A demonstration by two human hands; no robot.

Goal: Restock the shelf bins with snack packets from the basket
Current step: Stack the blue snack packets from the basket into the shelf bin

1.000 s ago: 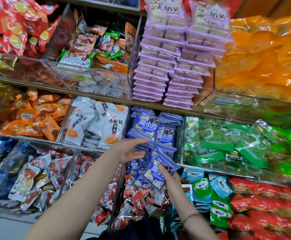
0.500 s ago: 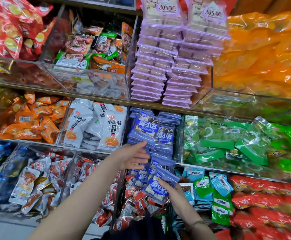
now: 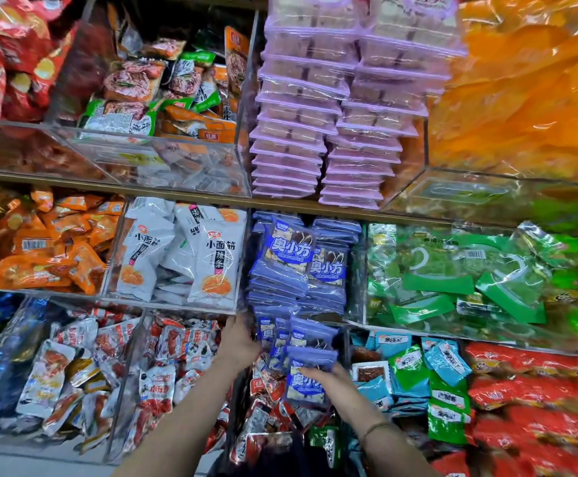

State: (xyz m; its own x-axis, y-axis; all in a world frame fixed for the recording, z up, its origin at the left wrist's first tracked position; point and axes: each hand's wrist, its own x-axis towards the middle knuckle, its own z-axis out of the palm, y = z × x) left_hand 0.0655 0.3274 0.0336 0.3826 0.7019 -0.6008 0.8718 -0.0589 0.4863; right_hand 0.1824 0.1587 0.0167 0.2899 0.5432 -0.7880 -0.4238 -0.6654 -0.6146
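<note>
Judged light and slippery, the blue plastic snack packets (image 3: 311,333) are grasped from below by the right grip (image 3: 332,383) and flanked by the left grip (image 3: 241,340), closure untellable.

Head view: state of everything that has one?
Held blue packets, a bundle, not yet placed.
Right hand, grips the bundle from below.
Left hand, against the bundle's left side; hold unclear.
Shelved blue packets, two stacks.
Purple packs, two tall stacks.
</note>
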